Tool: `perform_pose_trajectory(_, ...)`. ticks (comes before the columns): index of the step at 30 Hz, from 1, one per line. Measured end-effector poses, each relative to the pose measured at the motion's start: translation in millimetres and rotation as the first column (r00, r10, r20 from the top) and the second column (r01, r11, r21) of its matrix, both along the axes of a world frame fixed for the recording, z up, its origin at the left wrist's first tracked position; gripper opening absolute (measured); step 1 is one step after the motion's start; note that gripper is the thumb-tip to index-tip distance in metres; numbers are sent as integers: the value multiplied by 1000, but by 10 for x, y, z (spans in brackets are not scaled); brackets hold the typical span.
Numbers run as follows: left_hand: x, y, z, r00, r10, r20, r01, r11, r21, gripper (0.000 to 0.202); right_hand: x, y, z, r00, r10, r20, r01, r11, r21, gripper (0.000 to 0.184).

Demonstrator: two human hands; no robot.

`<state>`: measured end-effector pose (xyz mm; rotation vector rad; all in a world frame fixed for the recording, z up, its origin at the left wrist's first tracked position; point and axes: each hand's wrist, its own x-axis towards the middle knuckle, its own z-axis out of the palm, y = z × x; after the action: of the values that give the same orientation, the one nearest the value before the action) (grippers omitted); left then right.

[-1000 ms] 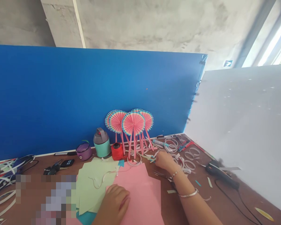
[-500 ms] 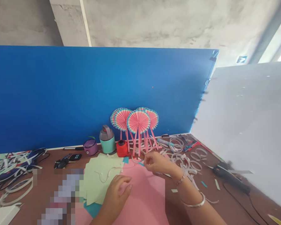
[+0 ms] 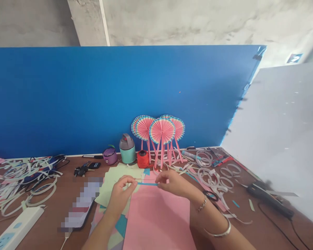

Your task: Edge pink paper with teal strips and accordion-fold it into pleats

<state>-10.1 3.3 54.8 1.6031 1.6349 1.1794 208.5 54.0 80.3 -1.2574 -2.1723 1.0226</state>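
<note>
My left hand (image 3: 121, 194) and my right hand (image 3: 172, 184) hang close together above the paper sheets, pinching opposite ends of a narrow blue paper strip (image 3: 147, 183). Below them lies a large pink paper sheet (image 3: 159, 218), overlapping pale green paper sheets (image 3: 117, 184). Behind my right hand, several pink pleated paper fans (image 3: 161, 131) with long pink handles stand against the board. Loose white paper rings and strips (image 3: 208, 177) lie to the right of my right hand.
A blue board (image 3: 120, 97) stands behind the brown table (image 3: 59, 194), with a white board (image 3: 281, 128) at right. A corded glue gun (image 3: 268, 201), power strip (image 3: 15, 225), phone (image 3: 79, 208), red spool (image 3: 143, 159) and teal flask (image 3: 127, 149) sit about.
My view has swung left and down the table. My hands have come together, with the left lifted off the paper, and both now pinch the blue strip.
</note>
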Motion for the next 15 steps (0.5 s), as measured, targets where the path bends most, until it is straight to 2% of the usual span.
perform_pose_trajectory(4,-164,43,-33,979,14,-203,-25,998,-53,25,129,103,-196,993,-56,-100,36,981,-192,12)
perform_pose_trajectory(7,-196,61,-161,963,15,-269,-38,996,-81,22,175,99,-408,992,-109,-63,92,970,-227,15)
perform_pose_trajectory(11,-154,52,-329,924,64,-378,-99,992,-73,17,142,-1,-624,981,-195,14,195,974,-120,24)
perform_pose_trajectory(15,-136,15,-418,880,98,-465,-126,992,-28,16,70,-107,-721,953,-297,63,297,955,11,27)
